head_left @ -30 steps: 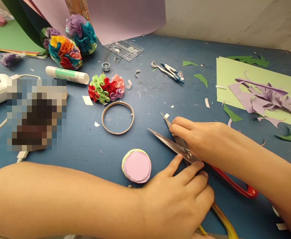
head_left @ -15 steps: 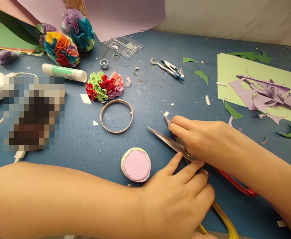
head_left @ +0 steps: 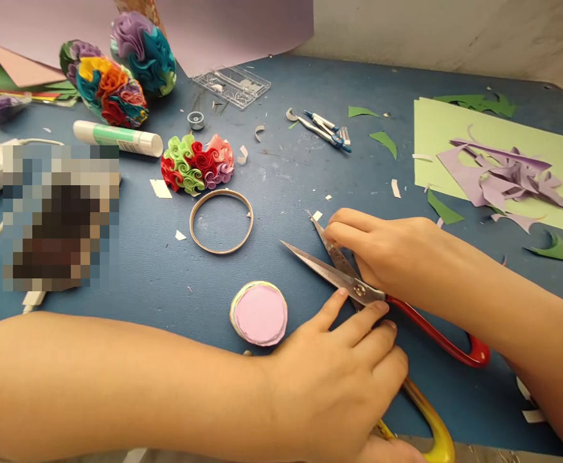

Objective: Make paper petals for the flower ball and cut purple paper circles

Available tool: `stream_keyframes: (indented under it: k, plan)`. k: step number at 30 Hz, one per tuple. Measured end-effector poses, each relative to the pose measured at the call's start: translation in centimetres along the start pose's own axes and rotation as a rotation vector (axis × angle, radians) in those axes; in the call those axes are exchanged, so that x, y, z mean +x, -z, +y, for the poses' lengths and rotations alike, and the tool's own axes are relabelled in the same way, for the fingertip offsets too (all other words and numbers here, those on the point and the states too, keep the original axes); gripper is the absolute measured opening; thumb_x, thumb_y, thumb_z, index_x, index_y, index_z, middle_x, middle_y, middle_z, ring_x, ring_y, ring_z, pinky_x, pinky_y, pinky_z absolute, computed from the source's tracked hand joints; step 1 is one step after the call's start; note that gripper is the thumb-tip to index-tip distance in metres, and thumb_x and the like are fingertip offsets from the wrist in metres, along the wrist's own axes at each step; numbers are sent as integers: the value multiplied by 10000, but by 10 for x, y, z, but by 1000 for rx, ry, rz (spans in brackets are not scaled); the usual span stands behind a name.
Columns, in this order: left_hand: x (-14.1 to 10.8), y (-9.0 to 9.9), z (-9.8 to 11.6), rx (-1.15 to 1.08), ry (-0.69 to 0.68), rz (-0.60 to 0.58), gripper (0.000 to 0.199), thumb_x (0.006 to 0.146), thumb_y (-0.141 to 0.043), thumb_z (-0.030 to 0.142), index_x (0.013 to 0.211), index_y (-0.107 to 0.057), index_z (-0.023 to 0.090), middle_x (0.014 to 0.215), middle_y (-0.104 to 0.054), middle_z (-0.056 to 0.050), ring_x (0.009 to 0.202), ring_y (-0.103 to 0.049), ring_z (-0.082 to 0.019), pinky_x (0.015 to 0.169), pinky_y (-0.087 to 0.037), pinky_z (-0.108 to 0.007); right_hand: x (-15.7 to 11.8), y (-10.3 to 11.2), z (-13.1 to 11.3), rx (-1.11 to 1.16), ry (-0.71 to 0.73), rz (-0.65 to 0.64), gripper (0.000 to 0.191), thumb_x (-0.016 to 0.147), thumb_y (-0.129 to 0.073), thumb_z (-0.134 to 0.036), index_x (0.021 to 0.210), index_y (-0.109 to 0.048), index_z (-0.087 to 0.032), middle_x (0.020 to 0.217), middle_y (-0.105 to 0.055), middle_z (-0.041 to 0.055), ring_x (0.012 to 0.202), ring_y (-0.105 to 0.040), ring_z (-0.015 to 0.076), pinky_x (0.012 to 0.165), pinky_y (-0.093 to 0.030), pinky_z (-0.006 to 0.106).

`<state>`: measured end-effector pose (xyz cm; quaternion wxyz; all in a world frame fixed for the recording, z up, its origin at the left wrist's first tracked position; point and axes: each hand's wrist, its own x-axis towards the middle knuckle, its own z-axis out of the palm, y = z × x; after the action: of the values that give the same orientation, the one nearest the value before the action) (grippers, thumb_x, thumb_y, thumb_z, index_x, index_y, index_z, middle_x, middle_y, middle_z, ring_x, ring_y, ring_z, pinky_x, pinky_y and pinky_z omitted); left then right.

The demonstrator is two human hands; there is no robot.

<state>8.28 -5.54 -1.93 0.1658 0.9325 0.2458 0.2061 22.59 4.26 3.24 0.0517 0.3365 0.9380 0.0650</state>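
A pair of scissors [head_left: 359, 290] lies with its blades partly open; one handle is red, the other yellow. My left hand [head_left: 339, 376] rests palm down across it, fingers spread, fingertips touching the metal near the pivot. At the far blade, my right hand [head_left: 382, 247] has its fingers curled and closed against the metal near the tip; the fingertips are partly hidden. Just left of my left hand sits a small stack of round paper discs [head_left: 261, 315], pink on top. Beyond it lies a thin brown ring [head_left: 221, 252].
Behind the ring is a curled-paper ornament [head_left: 197, 164]. A glue stick [head_left: 117, 138], a blurred-out device [head_left: 60, 225] and ruffled paper balls [head_left: 112, 90] stand left. A compass [head_left: 322, 130] lies at the back; purple scraps [head_left: 498, 173] cover green paper [head_left: 426, 128] at right.
The view has shifted slightly, so most things sit a little further left and up. My right hand has lifted slightly off the scissors' pivot, which now shows, along with more of the red handle.
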Motion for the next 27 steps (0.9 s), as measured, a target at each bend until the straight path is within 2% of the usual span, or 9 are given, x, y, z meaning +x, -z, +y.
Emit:
stream_keyframes:
  k: [5,10,16,21,27]
  plan:
    - [0,0,0,0,-2,5,610,941,-292,580,1199,-550,91,1322,-571,-116,1368,-375,-297,1159,-247,-485,-2,-5,-1,-45,8,-5,222,764,-368,-25,790,-540,-162,760,-571,5,407,-365,67,406,-190,223]
    - [1,1,0,1,6,0,613,936,-306,584,1200,-554,90,1321,-575,-118,1370,-376,-294,1167,-241,-475,-2,-4,-4,-99,56,-11,239,707,-396,14,778,-519,-178,734,-556,12,525,-488,107,459,-239,228]
    - [1,2,-1,-13,-9,-16,614,932,-319,584,1213,-548,88,1331,-571,-122,1377,-374,-293,1169,-240,-481,1,-4,-1,-39,33,2,225,752,-373,-18,797,-539,-163,730,-556,11,469,-426,85,446,-221,229]
    - [0,1,-1,-26,1,-17,585,948,-290,544,1200,-557,88,1337,-569,-126,1381,-374,-289,1169,-241,-478,-1,-8,4,-14,24,108,288,743,-331,-6,837,-557,-158,765,-581,4,411,-339,74,409,-198,230]
    - [1,2,0,-30,0,-25,590,946,-304,553,1201,-556,85,1337,-568,-130,1384,-373,-290,1170,-238,-481,-1,-5,0,-47,32,25,221,794,-362,-25,790,-537,-161,753,-557,13,499,-444,88,454,-239,222]
